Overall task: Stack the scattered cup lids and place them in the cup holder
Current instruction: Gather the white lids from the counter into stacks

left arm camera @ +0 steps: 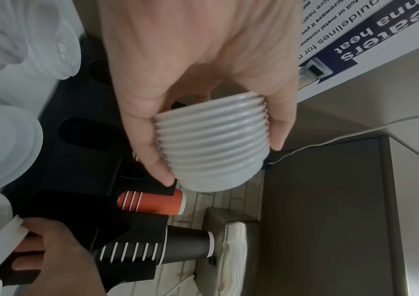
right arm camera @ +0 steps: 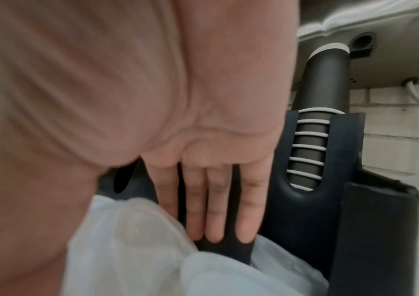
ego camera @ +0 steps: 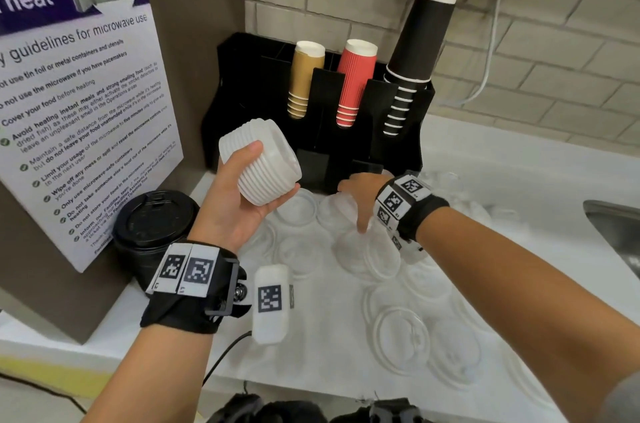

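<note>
Your left hand point(ego camera: 239, 201), low and left of centre in the head view, grips a tilted stack of white cup lids point(ego camera: 260, 162), thumb on one side and fingers curled round the other. Right of it, your right hand point(ego camera: 360, 194) reaches down with straight fingers point(right arm camera: 218, 212) toward clear lids point(ego camera: 374, 260) scattered on the white counter point(ego camera: 519, 180), holding nothing. Behind, at upper centre, the black cup holder point(ego camera: 394, 131) holds tan, red and black paper cups.
</note>
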Demonstrator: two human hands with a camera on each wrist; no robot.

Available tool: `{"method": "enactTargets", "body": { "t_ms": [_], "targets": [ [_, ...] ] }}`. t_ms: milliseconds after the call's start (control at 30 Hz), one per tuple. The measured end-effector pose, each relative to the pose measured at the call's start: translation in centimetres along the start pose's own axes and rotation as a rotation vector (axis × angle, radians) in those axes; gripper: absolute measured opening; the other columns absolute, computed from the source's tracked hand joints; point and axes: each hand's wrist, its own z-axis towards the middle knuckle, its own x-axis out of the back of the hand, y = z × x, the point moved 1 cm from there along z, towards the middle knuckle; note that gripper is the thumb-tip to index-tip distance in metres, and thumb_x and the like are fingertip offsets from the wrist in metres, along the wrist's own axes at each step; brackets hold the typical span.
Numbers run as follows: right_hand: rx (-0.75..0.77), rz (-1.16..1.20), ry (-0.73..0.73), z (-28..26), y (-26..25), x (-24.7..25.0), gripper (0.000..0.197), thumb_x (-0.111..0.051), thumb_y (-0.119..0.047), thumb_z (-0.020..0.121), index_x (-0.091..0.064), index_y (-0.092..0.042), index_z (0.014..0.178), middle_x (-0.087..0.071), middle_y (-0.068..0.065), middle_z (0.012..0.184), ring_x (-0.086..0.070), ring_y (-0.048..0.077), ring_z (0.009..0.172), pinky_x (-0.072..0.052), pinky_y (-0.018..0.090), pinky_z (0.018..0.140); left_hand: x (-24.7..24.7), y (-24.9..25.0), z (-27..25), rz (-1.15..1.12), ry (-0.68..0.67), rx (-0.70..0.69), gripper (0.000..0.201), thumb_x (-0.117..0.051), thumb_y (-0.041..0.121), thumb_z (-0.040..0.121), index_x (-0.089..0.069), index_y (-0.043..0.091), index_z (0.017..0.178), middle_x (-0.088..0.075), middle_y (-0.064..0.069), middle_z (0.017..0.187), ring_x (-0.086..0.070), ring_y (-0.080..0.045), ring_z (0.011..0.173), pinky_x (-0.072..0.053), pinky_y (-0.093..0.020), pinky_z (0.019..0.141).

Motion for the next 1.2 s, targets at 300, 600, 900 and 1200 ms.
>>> {"method": "enactTargets", "body": {
  "t_ms": [300,600,900,1200],
  "targets": [
    [0.038,0.132,0.224,-1.2,0.2,0.6,0.092,-0.087,-0.037,0.058,-0.038,-0.013,0.132,-0.051,0.007,0.120,-0.055,0.022,0.100,-0.043,0.029,0.070,0.3,-0.2,0.0,-0.001,0.016,0.021,0.069,-0.074,0.032,0.065,-0.052,0.026,0.131,-0.063,-0.005,0.119,-0.064,-0.025,0.109,-0.059,-0.041,0.072],
    [0.313,1.271,0.513,-7.3,-0.6,2.8,0.071,-0.086,-0.024,0.067,-0.039,-0.035,0.119,-0.055,0.001,0.114,-0.064,0.019,0.097,-0.057,0.028,0.081,-0.2,-1.6,0.1,0.040,0.017,0.088,0.075,-0.067,0.031,0.073,-0.042,0.020,0.143,-0.055,-0.013,0.131,-0.061,-0.027,0.107,-0.059,-0.041,0.072],
    [0.506,1.347,0.535,-9.6,-2.6,2.2,0.074,-0.080,-0.012,0.074,-0.044,-0.034,0.136,-0.054,-0.004,0.122,-0.056,0.018,0.112,-0.055,0.037,0.088,-0.9,-2.5,-0.1,0.073,-0.051,0.166,0.075,-0.068,0.030,0.072,-0.043,0.023,0.142,-0.054,-0.016,0.138,-0.059,-0.033,0.119,-0.058,-0.041,0.071],
    [0.460,1.280,0.595,-10.5,-3.1,1.7,0.072,-0.082,-0.021,0.073,-0.045,-0.036,0.132,-0.053,-0.008,0.119,-0.057,0.008,0.107,-0.055,0.026,0.083,-1.6,-3.8,-0.7,0.097,-0.103,0.202,0.072,-0.067,0.042,0.078,-0.043,0.021,0.142,-0.059,-0.014,0.135,-0.061,-0.031,0.120,-0.054,-0.046,0.092]
  ]
}}
